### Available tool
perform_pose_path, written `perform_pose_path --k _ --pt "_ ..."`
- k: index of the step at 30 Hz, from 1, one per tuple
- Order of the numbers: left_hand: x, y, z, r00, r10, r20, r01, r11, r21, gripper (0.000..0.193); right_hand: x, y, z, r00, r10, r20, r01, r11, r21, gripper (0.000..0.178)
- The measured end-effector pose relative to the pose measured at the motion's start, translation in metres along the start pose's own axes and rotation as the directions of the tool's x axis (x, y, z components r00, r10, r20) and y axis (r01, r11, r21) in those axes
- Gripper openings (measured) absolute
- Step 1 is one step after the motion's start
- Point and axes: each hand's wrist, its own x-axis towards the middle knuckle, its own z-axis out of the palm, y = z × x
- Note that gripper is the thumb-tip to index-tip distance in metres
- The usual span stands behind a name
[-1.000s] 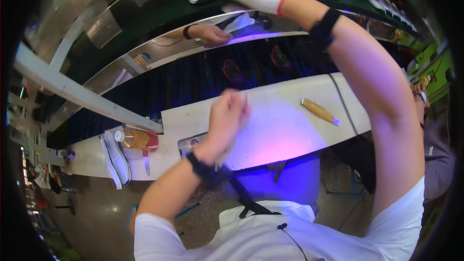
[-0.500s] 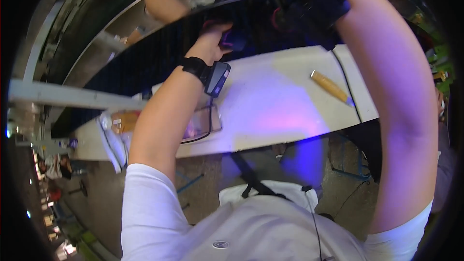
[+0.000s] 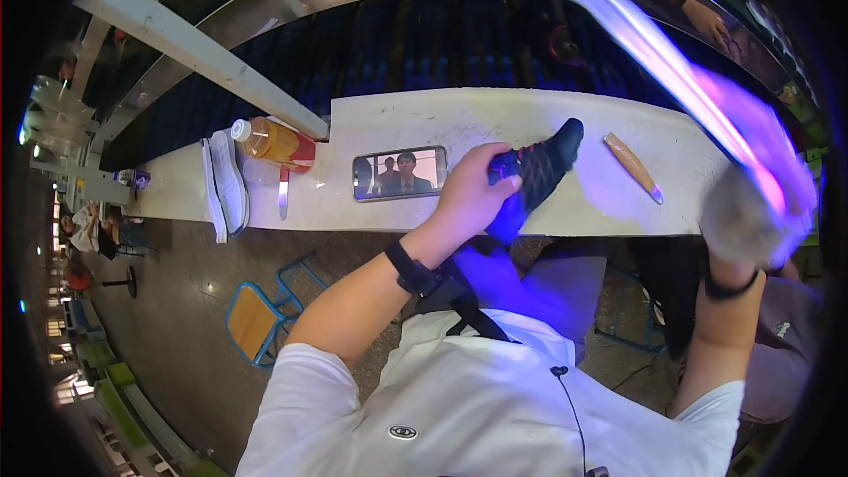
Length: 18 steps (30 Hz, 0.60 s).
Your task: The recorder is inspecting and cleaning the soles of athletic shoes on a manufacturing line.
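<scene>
My left hand point(image 3: 481, 181) is closed on a dark shoe upper point(image 3: 541, 163) with reddish lacing, gripping it above the near edge of the white bench point(image 3: 389, 130). The toe points away to the right. Over the bench's right end, my right hand point(image 3: 740, 252) is smeared by motion, its fingers not readable. Around it is a blurred greyish-white shape, and a long bright streak point(image 3: 645, 49) runs from there toward the top; I cannot make out what either is. Between the upper and my right hand lies a wooden-handled knife point(image 3: 629, 164).
A phone point(image 3: 400, 174) showing a video lies left of my left hand. Farther left are an orange drink bottle point(image 3: 274, 143), a small knife point(image 3: 283, 196) and white shoe soles point(image 3: 228, 184). Dark rollers point(image 3: 380, 44) run behind the bench. A stool point(image 3: 256, 318) stands below left.
Both arms have come back from the dark area behind the bench. A dark shoe upper is now in my left hand. My right hand has swung down to the right. The phone is now uncovered.
</scene>
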Motion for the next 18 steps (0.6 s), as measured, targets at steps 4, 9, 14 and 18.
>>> perform_pose_path --k 4,9,14,18 --pt "0.031 0.019 0.027 0.929 0.306 0.21 -0.369 0.816 0.444 0.047 -0.072 -0.015 -0.03 0.892 0.353 -0.282 -0.44 0.82 -0.367 0.019" --pt "0.06 0.052 0.065 0.954 -0.106 0.279 -0.086 0.796 0.599 0.046 -0.13 -0.022 0.008 0.652 0.742 -0.155 -0.745 0.665 0.053 0.023" --pt "0.021 0.054 0.049 0.89 0.449 0.074 -0.454 0.868 0.199 0.052 -0.191 -0.034 0.034 0.591 0.789 -0.166 -0.629 0.58 0.518 0.058" --pt "-0.013 0.052 0.032 0.827 0.559 0.063 -0.559 0.829 -0.009 0.056 -0.196 -0.041 0.048 0.54 0.821 -0.185 -0.616 0.536 0.577 0.062"
